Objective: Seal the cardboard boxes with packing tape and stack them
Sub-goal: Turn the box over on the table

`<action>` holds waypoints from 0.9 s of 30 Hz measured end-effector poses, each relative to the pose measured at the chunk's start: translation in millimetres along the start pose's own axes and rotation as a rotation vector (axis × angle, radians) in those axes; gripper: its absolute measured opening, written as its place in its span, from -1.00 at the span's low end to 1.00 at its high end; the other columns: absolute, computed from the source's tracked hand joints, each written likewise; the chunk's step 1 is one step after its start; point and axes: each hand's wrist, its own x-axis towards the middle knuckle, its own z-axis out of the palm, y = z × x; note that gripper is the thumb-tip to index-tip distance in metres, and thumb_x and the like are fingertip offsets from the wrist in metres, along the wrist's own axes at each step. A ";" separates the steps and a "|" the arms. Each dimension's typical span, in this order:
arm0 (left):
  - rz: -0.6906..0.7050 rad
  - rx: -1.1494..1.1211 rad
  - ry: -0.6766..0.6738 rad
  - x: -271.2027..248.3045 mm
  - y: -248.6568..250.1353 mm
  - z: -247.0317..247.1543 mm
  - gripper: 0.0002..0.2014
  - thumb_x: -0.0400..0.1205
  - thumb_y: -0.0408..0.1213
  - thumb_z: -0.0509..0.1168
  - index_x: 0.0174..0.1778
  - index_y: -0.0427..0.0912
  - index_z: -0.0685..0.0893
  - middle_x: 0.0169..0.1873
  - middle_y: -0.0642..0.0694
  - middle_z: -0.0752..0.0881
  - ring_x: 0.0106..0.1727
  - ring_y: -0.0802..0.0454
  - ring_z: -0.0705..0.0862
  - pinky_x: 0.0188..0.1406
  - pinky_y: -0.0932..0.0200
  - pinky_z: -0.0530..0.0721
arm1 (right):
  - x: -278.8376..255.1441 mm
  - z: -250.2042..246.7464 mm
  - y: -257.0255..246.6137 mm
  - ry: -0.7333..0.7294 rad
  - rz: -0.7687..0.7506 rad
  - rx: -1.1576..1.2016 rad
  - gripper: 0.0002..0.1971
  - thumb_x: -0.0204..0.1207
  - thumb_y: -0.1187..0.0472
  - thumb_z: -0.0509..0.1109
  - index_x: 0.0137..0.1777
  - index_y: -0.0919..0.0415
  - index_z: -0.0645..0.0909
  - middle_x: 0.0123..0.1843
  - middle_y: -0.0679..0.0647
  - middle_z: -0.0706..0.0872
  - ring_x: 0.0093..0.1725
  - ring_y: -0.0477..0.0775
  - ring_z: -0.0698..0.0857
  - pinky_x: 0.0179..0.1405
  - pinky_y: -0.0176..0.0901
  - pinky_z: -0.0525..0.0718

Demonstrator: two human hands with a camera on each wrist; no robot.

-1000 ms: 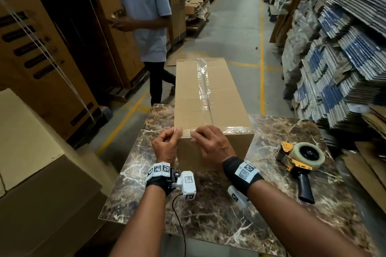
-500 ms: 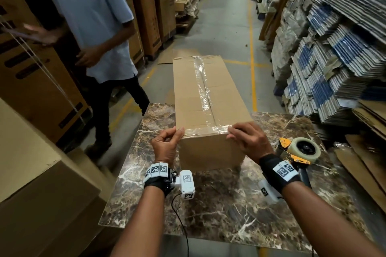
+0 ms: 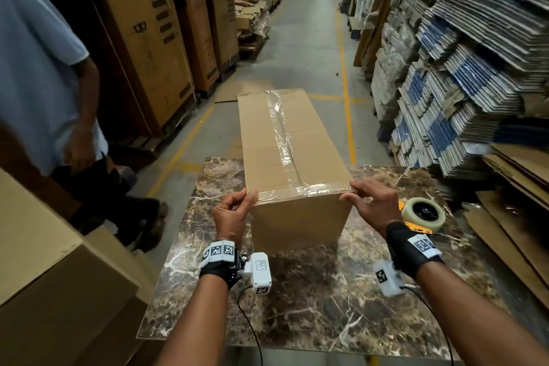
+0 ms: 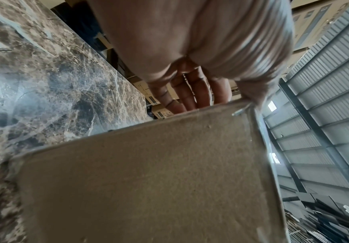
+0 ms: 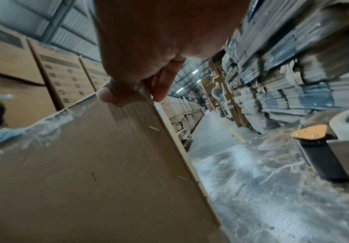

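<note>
A long cardboard box (image 3: pixel 285 151) lies lengthwise on the marble table (image 3: pixel 297 306). Clear tape (image 3: pixel 282 134) runs along its top seam, and a second strip crosses the near top edge. My left hand (image 3: pixel 248 197) holds the near-left top corner, thumb on the taped edge and fingers curled against the left side; the left wrist view shows the left hand (image 4: pixel 210 102) at the box (image 4: pixel 148 180). My right hand (image 3: pixel 353 190) presses the tape at the near-right corner with fairly straight fingers. In the right wrist view the right hand (image 5: pixel 132 97) has its thumb on the box (image 5: pixel 86 180). A tape dispenser (image 3: pixel 421 214) lies just right of it.
A person in a light blue shirt (image 3: pixel 38 68) stands close at the table's left. Big cartons (image 3: pixel 44 276) sit at my near left. Stacks of flattened cartons (image 3: pixel 460 83) and loose cardboard sheets (image 3: pixel 520 202) line the right. An aisle (image 3: pixel 309 53) runs ahead.
My right hand has slid along the near taped edge from the middle to the right corner. My left hand stayed at the left corner. The bystander walked closer on the left.
</note>
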 end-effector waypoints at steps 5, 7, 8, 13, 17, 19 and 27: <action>0.012 0.058 -0.027 9.1 4.1 1.8 -0.77 0.52 -0.46 0.59 0.07 -0.43 0.82 -0.05 -0.26 0.87 -0.05 0.02 0.82 -0.02 0.27 0.78 | -7.5 -12.5 -10.5 0.013 -0.002 0.041 -0.54 0.36 -0.21 0.64 -0.25 0.26 0.80 -0.31 -0.09 0.69 -0.34 -0.22 0.56 -0.20 -0.48 0.60; 0.017 0.140 -0.022 15.2 7.1 2.5 -0.76 0.54 -0.35 0.60 0.10 -0.31 0.85 -0.04 -0.17 0.89 0.01 0.03 0.84 0.05 0.21 0.79 | -12.8 -18.7 -15.0 -0.022 0.004 0.085 -0.56 0.27 -0.18 0.72 -0.28 0.25 0.80 -0.34 -0.13 0.68 -0.38 -0.23 0.55 -0.23 -0.55 0.56; 0.021 0.189 -0.015 18.9 8.1 3.0 -0.79 0.56 -0.27 0.60 0.09 -0.20 0.87 -0.05 -0.09 0.89 0.05 0.05 0.84 0.10 0.15 0.79 | -14.7 -20.9 -17.7 -0.058 -0.001 0.106 -0.56 0.23 -0.18 0.74 -0.27 0.23 0.81 -0.33 -0.12 0.69 -0.39 -0.24 0.56 -0.25 -0.52 0.58; 0.052 0.505 0.144 32.8 23.5 21.2 -0.63 0.76 -0.07 0.36 0.33 -0.25 0.78 0.25 -0.20 0.81 0.30 -0.15 0.76 0.36 -0.07 0.70 | -16.0 -13.2 -37.9 -0.213 -0.135 0.114 -0.61 0.20 -0.06 0.77 -0.17 0.23 0.84 -0.28 -0.16 0.61 -0.30 -0.30 0.49 -0.20 -0.71 0.41; 0.011 0.703 0.210 33.8 31.3 38.9 -0.44 0.87 -0.02 0.03 0.75 -0.25 0.29 0.68 -0.30 0.40 0.68 -0.28 0.37 0.63 -0.14 0.32 | -8.5 -2.9 -49.5 -0.278 -0.193 0.126 -0.64 0.31 -0.12 0.68 -0.16 0.20 0.83 -0.27 -0.19 0.52 -0.28 -0.27 0.43 -0.23 -0.66 0.36; 0.002 0.732 0.241 32.6 29.7 43.7 -0.31 0.87 -0.01 0.03 0.81 -0.30 -0.03 0.79 -0.31 0.05 0.80 -0.24 0.05 0.76 -0.13 0.06 | -3.7 -2.6 -53.5 -0.306 -0.234 0.108 -0.64 0.35 -0.12 0.67 -0.15 0.20 0.82 -0.29 -0.13 0.54 -0.31 -0.23 0.44 -0.26 -0.62 0.34; -0.008 0.787 0.155 2.9 22.2 73.5 0.04 0.74 0.04 0.32 0.74 -0.41 -0.31 0.70 -0.49 -0.40 0.76 -0.32 -0.40 0.67 0.04 -0.41 | 17.9 16.4 -58.4 -0.497 -0.313 0.042 -0.69 0.50 0.36 0.63 0.20 0.09 0.80 -0.04 0.01 0.63 -0.14 -0.10 0.58 -0.20 -0.30 0.65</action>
